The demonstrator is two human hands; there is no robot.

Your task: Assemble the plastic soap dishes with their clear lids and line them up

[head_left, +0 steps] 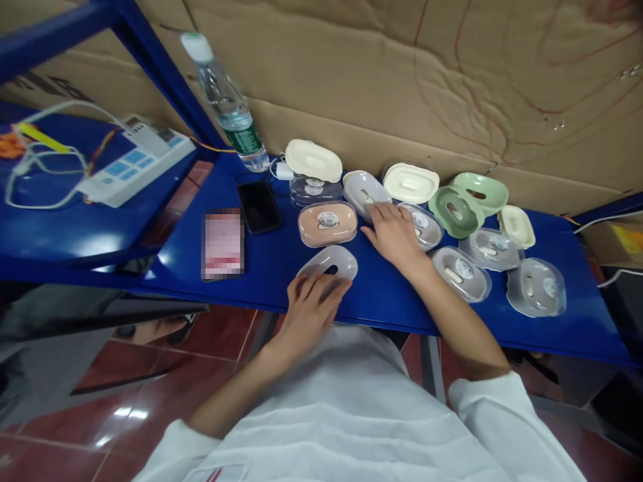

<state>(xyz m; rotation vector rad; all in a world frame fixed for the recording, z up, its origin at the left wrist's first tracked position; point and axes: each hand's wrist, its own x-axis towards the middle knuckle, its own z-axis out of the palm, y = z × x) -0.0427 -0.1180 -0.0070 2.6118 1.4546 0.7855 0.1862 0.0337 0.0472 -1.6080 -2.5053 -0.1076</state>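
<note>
On the blue table, my left hand curls its fingers over the near side of a grey oval soap dish with a slot in its middle. The fingertips hide part of that dish. Farther right, my right hand lies palm down with fingers stretched, its fingertips at the near edge of another grey soap dish. Beside that hand is a grey dish under a clear lid, partly covered by the fingers. Between my hands and the back row sits a pink soap dish under a clear cover with a round sticker.
Cream dishes, green dishes and several lidded grey dishes spread across the table. At left are a phone, a blurred-out packet, a water bottle and a power strip. Cardboard stands behind.
</note>
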